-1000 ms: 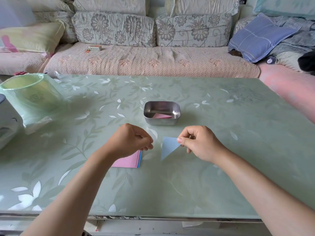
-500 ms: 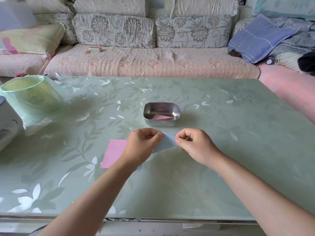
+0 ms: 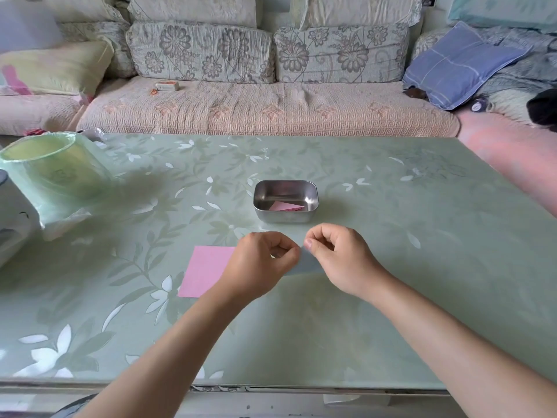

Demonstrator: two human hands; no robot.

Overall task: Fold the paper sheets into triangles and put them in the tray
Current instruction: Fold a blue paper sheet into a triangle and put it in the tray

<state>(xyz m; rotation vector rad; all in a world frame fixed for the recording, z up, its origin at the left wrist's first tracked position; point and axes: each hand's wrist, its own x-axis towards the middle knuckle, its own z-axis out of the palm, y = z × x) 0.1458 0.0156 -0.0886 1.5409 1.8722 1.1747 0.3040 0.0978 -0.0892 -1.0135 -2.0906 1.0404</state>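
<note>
Before tray (image 3: pixel 283 217): left grip (image 3: pixel 262 262), right grip (image 3: pixel 337 256) pinch blue paper (image 3: pixel 306 265); axis crosswise, tip hidden.

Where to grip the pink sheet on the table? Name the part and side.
Pinch the pink sheet at its near-left corner, coming from the left: it lies flat on the table, so probably only a corner lifts, and the left hand covers its right side.

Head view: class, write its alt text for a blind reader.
Left hand and right hand pinch a pale blue paper over a green floral table. Pink square paper lies left; a steel tray beyond holds a pink paper triangle.
</note>
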